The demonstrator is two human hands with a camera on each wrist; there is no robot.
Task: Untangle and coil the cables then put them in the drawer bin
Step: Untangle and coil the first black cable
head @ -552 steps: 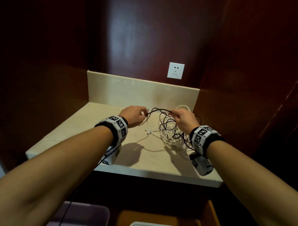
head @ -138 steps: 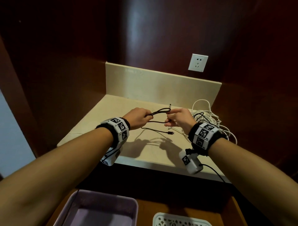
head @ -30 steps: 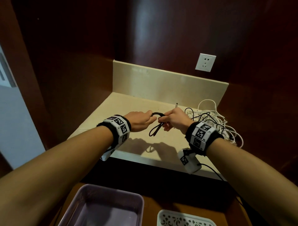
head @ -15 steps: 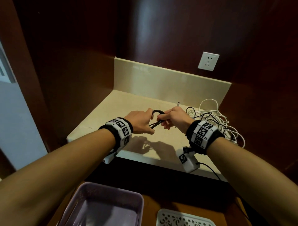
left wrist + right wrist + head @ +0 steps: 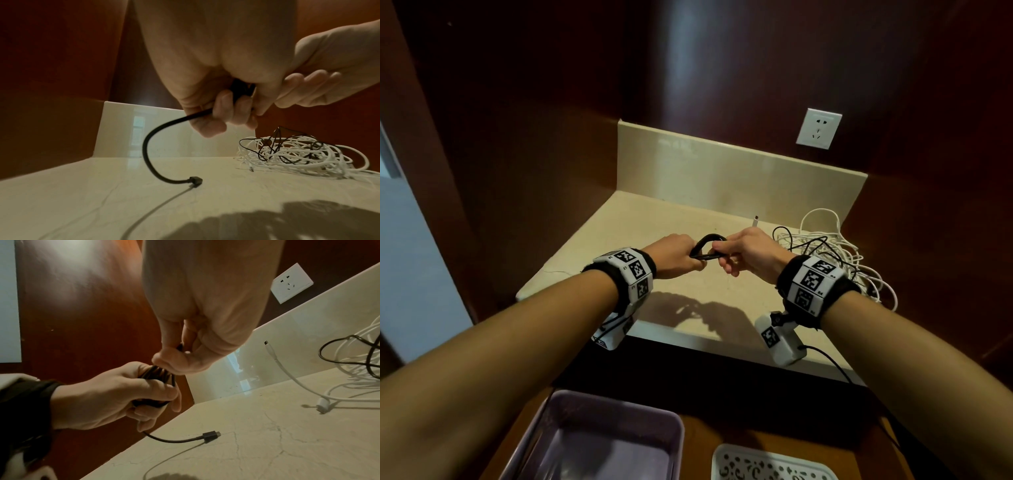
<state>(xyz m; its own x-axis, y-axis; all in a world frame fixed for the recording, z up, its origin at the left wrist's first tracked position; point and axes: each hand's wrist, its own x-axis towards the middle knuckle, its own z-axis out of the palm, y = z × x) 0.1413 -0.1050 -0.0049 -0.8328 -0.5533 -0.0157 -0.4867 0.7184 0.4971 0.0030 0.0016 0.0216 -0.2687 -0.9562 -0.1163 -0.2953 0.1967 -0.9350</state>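
Note:
A short black cable (image 5: 707, 247) is folded into small loops between both hands above the cream countertop (image 5: 640, 222). My left hand (image 5: 676, 257) grips the bundled loops (image 5: 156, 374). My right hand (image 5: 744, 251) pinches the cable right beside it (image 5: 179, 352). One free end hangs below the left hand, and its black plug (image 5: 194, 180) (image 5: 210, 435) rests on the counter. A tangle of white and black cables (image 5: 832, 253) (image 5: 298, 152) lies at the back right of the counter. Below the counter stands a purple bin (image 5: 558, 407).
A white patterned tray (image 5: 774, 466) sits to the right of the purple bin. A white wall socket (image 5: 818, 128) is above the backsplash (image 5: 722, 168). Dark wood panels enclose the counter on the left, back and right. A white connector (image 5: 324, 405) lies loose by the tangle.
The black cable has been gathered into tighter loops between the hands since a second ago. The hands have stayed close together over the counter.

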